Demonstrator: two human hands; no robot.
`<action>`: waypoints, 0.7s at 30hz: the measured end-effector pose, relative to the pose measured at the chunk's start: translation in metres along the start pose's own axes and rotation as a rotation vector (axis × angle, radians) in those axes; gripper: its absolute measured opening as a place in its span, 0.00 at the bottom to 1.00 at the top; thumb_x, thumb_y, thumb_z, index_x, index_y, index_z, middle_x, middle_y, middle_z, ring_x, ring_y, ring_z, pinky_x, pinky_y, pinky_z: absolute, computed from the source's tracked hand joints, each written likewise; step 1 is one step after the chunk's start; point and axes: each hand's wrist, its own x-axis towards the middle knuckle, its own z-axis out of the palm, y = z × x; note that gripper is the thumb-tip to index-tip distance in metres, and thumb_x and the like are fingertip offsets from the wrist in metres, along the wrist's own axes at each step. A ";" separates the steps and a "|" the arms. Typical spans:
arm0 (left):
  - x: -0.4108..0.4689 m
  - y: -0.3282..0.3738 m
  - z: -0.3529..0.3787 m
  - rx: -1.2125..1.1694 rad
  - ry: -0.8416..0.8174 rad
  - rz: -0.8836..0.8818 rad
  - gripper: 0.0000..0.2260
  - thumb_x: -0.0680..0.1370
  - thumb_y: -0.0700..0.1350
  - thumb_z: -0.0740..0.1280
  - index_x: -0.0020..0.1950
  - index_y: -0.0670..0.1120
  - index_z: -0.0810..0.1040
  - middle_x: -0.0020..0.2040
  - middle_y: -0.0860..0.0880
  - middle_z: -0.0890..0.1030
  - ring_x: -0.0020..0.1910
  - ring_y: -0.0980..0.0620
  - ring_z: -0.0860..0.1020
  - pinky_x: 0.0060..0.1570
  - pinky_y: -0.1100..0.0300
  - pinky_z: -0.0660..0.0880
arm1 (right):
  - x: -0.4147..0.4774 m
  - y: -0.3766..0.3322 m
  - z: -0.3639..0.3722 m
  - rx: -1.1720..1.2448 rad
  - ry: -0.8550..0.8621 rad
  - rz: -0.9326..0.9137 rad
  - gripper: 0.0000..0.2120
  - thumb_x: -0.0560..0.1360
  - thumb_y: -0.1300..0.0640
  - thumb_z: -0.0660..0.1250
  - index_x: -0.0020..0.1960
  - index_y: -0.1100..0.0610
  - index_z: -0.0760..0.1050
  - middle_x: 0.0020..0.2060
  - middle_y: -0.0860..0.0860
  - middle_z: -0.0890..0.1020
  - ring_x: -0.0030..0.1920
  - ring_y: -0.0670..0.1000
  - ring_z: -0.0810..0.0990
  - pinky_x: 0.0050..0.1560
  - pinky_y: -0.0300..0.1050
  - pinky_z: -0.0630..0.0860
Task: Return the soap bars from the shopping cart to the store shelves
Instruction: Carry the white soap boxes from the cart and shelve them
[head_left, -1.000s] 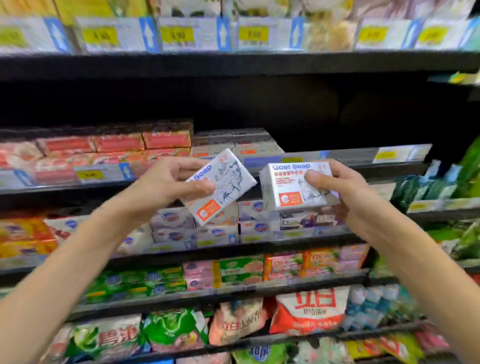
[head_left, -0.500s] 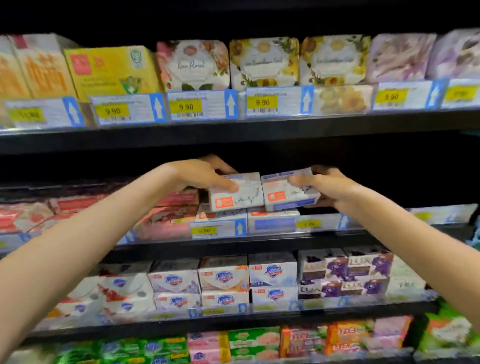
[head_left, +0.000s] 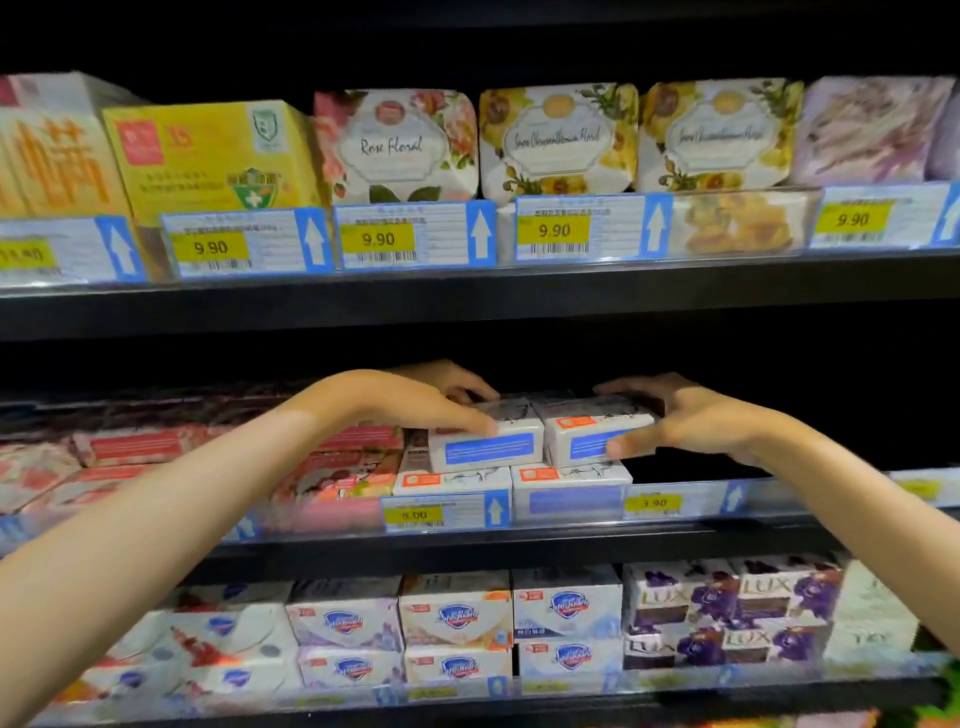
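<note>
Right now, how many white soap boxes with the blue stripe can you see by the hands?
4. The left hand holds one, the right hand holds one, and two lie underneath them. More may hide behind.

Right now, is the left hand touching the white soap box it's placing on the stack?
Touching. The head view shows the left hand with its fingers on the left soap box.

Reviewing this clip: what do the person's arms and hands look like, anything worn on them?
Both forearms are bare from the frame edges to the wrists; no sleeves show. The left hand and right hand wear no gloves, and no watch, bracelet or ring is visible. Motion blur softens the fingers, so fine details such as nails cannot be made out.
</note>
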 end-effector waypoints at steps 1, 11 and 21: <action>0.002 -0.003 0.000 0.032 -0.015 -0.006 0.29 0.75 0.55 0.67 0.73 0.52 0.63 0.68 0.52 0.69 0.64 0.54 0.70 0.61 0.63 0.69 | 0.002 -0.001 -0.001 -0.015 -0.009 0.003 0.31 0.68 0.52 0.75 0.68 0.45 0.67 0.59 0.44 0.68 0.61 0.46 0.67 0.58 0.37 0.64; 0.040 -0.038 -0.022 0.082 0.137 0.058 0.33 0.71 0.50 0.74 0.73 0.49 0.65 0.72 0.51 0.67 0.70 0.52 0.66 0.70 0.54 0.64 | 0.067 -0.010 0.005 0.083 0.164 0.006 0.33 0.67 0.57 0.76 0.70 0.56 0.69 0.63 0.53 0.75 0.60 0.49 0.73 0.57 0.36 0.66; 0.064 -0.062 -0.021 0.000 0.124 -0.001 0.30 0.73 0.46 0.72 0.73 0.46 0.66 0.71 0.50 0.68 0.69 0.51 0.67 0.69 0.57 0.64 | 0.106 -0.005 0.022 0.060 0.127 0.061 0.35 0.68 0.58 0.76 0.71 0.56 0.67 0.68 0.54 0.71 0.68 0.54 0.69 0.59 0.38 0.66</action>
